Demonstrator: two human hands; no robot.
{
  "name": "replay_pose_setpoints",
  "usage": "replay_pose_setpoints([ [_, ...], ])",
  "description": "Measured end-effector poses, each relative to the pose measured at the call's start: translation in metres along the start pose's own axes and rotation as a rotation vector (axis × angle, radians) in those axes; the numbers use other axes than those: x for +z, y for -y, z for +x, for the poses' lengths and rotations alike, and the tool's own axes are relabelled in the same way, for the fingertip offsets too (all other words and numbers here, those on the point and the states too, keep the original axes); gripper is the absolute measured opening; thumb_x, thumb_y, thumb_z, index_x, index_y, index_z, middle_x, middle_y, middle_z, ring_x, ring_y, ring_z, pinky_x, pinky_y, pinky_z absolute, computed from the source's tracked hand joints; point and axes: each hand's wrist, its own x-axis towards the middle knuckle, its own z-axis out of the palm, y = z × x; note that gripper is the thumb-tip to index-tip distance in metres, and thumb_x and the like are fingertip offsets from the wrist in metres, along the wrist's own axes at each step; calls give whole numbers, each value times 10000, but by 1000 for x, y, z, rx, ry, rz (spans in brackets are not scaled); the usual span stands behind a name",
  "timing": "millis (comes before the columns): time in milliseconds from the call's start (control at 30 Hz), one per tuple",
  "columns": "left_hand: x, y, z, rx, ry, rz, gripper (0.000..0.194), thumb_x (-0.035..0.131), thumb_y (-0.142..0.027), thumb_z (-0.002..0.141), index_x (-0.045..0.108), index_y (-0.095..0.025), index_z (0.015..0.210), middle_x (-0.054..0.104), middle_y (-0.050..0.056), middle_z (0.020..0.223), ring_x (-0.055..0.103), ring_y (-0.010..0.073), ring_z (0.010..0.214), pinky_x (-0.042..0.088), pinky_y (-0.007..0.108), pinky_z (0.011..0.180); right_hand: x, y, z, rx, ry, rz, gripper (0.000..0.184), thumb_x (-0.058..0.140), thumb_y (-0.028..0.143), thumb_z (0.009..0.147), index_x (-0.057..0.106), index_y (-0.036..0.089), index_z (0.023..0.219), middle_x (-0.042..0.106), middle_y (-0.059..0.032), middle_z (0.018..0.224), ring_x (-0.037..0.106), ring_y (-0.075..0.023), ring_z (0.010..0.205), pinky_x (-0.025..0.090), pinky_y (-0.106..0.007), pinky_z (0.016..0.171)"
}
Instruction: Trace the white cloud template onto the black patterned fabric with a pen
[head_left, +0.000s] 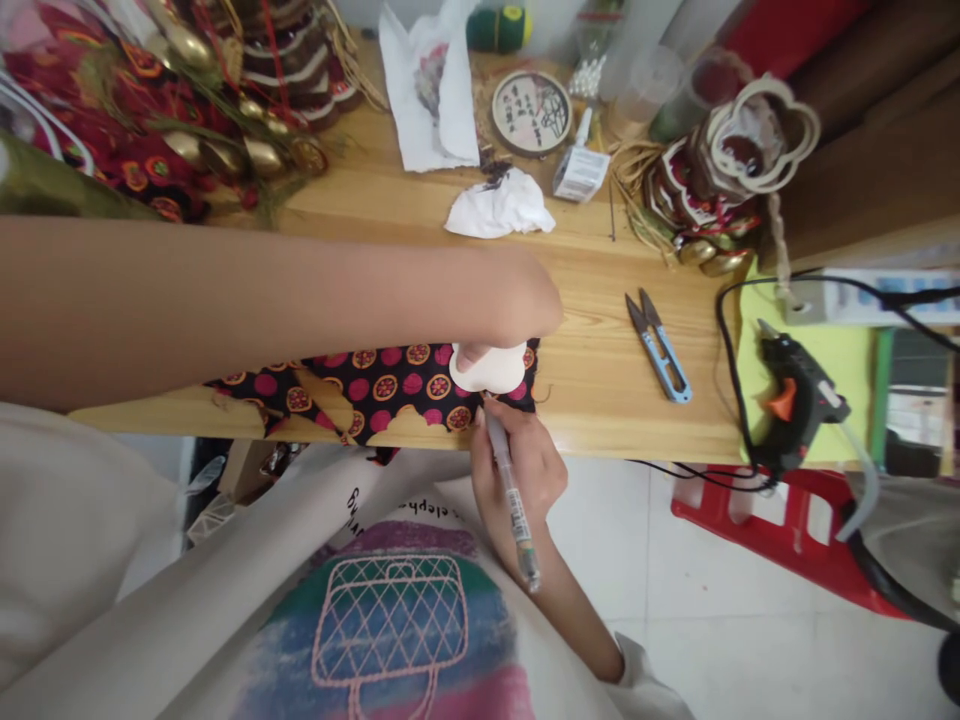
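A white scalloped template [491, 372], shaped like a flower, lies flat on dark fabric [386, 388] printed with red and orange circles. My left hand [521, 305] comes across from the left, curled over the template, its thumb pressing on it and the other fingers mostly hidden. Below it, my right hand [521, 465] grips a pen [514, 500], the tip touching the template's lower edge. Scalloped cut-outs notch the fabric's near edge, beside the table edge.
Blue thread snips [660, 348] lie on the wooden table [585, 290]. A black hot glue gun [799, 395] with a cable rests at the right. Crumpled tissue [501, 205], a round tin [531, 112] and a small glue bottle [581, 165] stand behind. A red stool [802, 540] is lower right.
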Motion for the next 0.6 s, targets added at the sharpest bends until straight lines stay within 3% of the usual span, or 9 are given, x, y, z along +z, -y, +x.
replay_pose_setpoints([
  [133, -1, 0, -5, 125, 220, 186, 439, 899, -214, 541, 756, -149, 950, 751, 53, 936, 664, 204, 875, 488, 287, 778, 2, -1, 0, -47, 2, 13, 124, 618, 139, 888, 621, 165, 1009, 749, -49, 818, 701, -142, 715, 574, -242, 677],
  [600, 3, 2, -2, 121, 173, 86, 409, 901, -114, 476, 768, -146, 862, 767, 95, 936, 693, 282, 896, 531, 377, 834, 3, -3, 2, -96, -37, -24, 116, 636, 141, 889, 628, 157, 1003, 729, -51, 773, 692, -148, 688, 556, -245, 633],
])
